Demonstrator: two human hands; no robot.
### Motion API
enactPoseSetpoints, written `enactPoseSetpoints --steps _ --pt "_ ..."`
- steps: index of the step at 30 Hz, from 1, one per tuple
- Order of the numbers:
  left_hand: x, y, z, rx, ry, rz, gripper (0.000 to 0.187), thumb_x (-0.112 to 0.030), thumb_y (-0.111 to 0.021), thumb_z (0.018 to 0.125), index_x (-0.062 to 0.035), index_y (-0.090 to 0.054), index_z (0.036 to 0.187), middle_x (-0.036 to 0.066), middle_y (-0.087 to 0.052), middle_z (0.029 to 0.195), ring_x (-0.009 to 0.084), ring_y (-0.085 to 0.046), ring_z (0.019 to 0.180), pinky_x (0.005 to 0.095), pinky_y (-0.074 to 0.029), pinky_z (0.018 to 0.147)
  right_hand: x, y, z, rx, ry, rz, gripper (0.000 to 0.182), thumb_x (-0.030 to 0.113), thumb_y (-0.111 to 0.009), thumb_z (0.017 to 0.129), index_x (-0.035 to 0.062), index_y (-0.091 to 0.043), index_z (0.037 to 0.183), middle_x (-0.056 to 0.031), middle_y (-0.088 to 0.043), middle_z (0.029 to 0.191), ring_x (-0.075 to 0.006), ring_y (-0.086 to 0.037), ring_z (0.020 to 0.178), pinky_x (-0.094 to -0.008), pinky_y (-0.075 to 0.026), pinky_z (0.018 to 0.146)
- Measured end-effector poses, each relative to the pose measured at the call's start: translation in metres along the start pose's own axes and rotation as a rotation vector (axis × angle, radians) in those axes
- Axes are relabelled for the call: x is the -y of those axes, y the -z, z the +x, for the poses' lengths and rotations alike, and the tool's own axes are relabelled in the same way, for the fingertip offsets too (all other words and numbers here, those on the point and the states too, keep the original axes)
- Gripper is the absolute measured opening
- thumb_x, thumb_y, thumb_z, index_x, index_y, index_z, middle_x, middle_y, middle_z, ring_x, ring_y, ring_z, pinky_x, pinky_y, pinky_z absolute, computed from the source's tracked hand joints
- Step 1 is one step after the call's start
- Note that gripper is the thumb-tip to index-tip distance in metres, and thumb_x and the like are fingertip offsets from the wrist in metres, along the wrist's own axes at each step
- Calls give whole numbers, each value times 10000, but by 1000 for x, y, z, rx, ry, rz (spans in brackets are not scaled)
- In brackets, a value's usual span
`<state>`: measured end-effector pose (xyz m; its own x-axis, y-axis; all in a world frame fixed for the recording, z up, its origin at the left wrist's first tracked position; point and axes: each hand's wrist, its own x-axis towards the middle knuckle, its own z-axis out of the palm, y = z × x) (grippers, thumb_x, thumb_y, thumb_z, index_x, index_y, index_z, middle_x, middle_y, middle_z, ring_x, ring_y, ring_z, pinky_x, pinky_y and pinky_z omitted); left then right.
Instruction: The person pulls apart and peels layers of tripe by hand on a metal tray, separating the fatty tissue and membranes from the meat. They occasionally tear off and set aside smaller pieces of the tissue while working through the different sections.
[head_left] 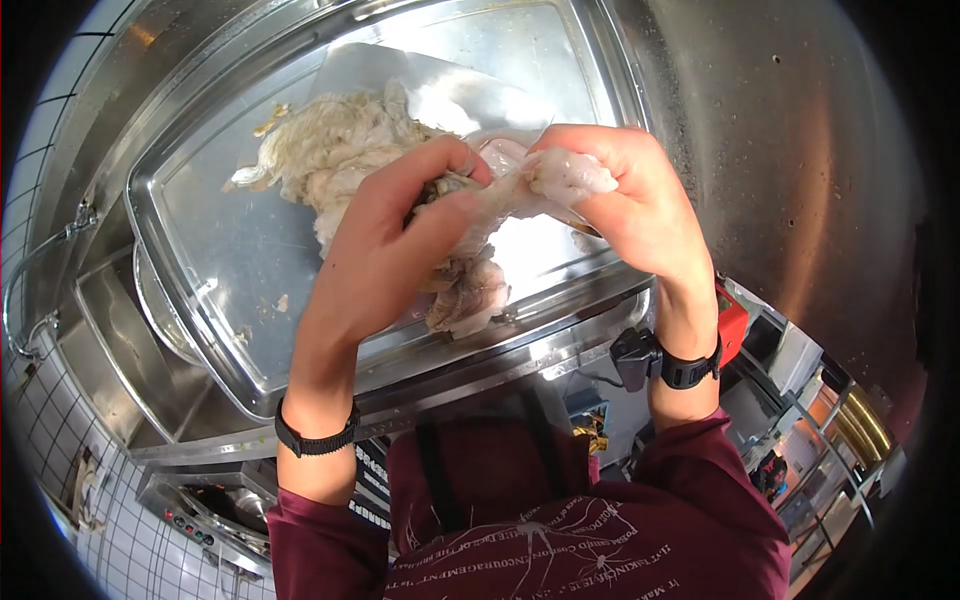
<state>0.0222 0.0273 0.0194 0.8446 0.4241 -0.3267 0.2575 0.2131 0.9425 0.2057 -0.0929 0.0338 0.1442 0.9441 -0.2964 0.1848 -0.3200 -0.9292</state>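
Note:
My left hand [385,250] and my right hand [630,200] both grip one pale, wet piece of raw meat [470,290] and hold it over a large steel tray [230,270]. A flap of the meat hangs down below my left hand, and a whitish bit pokes out of my right fist. Behind my hands a heap of pale shredded meat [330,150] lies on the tray. Each of my wrists wears a black band.
A wide metal blade or scraper [430,80] lies on the tray behind the heap. A steel counter [780,150] spreads to the right. A sink basin [140,350] and white tiled wall sit at the left. Small scraps dot the tray.

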Motion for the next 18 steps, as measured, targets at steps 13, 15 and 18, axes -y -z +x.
enactPoseSetpoints --steps 13,15,18 --pt "26 -25 20 -157 137 -638 237 -258 -575 932 -30 -632 897 -6 -596 769 55 -538 669 213 -437 587 -7 -40 -34 -463 245 -378 161 121 -573 789 1 -651 863 -109 -660 755 -226 -656 627 -277 -490 579" --pt "32 -22 23 -297 218 -721 230 -248 -584 930 -25 -635 905 1 -602 771 59 -539 666 223 -446 599 -7 -40 -39 -515 298 -504 224 181 -573 762 -13 -651 842 -112 -666 743 -258 -662 626 -293 -502 576" --pt "34 -25 26 -388 175 -618 240 -250 -590 928 -16 -630 892 2 -598 762 56 -528 647 218 -437 593 -2 -45 -44 -502 258 -544 239 195 -577 766 -22 -647 838 -120 -663 719 -266 -661 610 -304 -503 567"
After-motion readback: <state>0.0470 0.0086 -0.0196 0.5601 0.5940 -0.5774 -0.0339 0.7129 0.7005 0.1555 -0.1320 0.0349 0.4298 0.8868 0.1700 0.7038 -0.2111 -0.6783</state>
